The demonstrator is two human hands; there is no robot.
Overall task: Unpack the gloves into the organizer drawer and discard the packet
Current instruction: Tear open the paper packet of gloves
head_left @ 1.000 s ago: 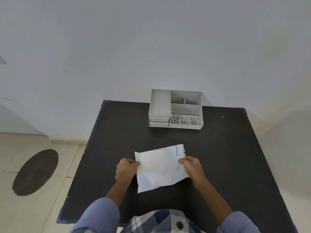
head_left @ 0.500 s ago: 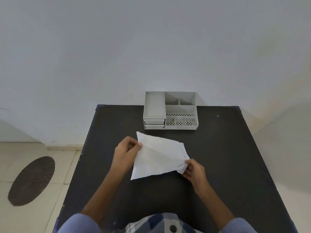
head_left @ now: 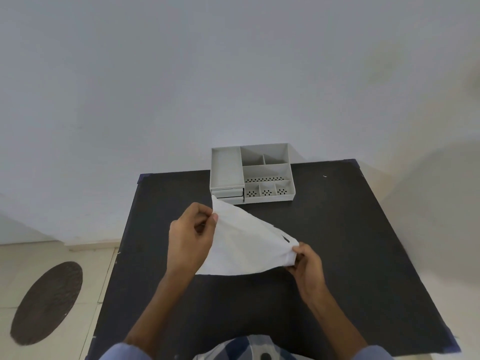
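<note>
Crinkled white packet (head_left: 241,245), pinched between left hand (head_left: 191,237), right hand (head_left: 306,263)

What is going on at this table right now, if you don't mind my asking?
A person is holding a white packet above the black table, the left hand pinching its upper corner and the right hand gripping the lower end. The grey organizer sits at the far edge, its drawers shut. No gloves are out yet.
</note>
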